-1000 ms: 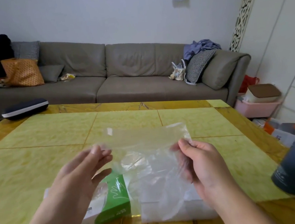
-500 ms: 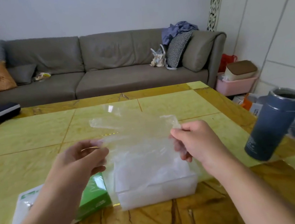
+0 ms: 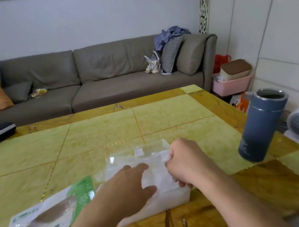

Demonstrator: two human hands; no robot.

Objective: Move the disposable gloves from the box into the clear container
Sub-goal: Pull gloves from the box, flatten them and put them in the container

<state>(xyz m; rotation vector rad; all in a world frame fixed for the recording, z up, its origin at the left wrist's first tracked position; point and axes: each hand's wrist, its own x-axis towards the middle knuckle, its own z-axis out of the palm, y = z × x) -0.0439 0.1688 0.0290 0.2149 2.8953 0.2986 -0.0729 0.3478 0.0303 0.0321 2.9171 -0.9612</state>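
Yellow table [image 3: 109,133]: gloves [image 3: 158,176] (over container [image 3: 174,199]) under flat left fingers [image 3: 138,168], right fingers [image 3: 170,164] pinching.

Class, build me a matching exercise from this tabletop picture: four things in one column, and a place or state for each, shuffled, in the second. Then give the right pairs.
Things
1. glove box
2. clear container
3. blue flask
4. right hand

Places or states
A. stands open-topped near the table's right edge
B. curled, pinching thin clear plastic
C. lies flat at the near left, green and white
D. sits between the two hands, filled with clear plastic

Pairs: 1-C, 2-D, 3-A, 4-B
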